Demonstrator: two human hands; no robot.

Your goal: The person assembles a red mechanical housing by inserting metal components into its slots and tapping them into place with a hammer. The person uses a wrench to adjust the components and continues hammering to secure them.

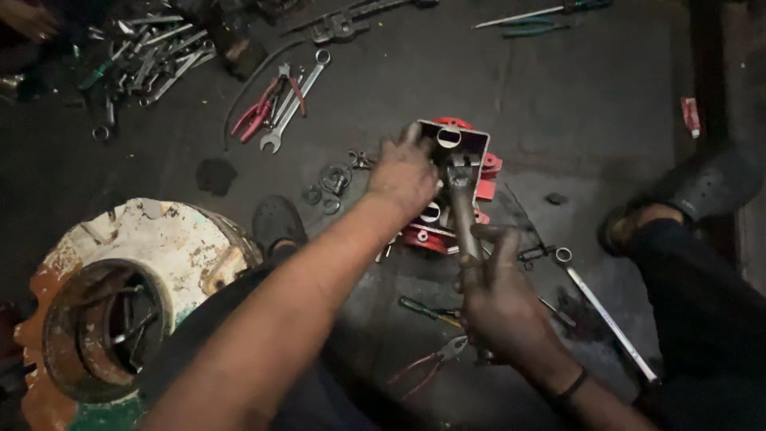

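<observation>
Dark, oily floor (574, 104) strewn with tools; your left hand (404, 172) clamps the red housing (459, 172) steady at centre, so your right hand (499, 299), closed on the metal bar (463, 215), can work inside it.

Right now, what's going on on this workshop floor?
A person sitting on a dark, oily floor works on a red and grey metal housing. The left hand grips its upper edge while the right hand holds a long metal tool whose head sits in the housing. Washers, spanners and red-handled pliers lie around, with a rusty white drum at left.
</observation>
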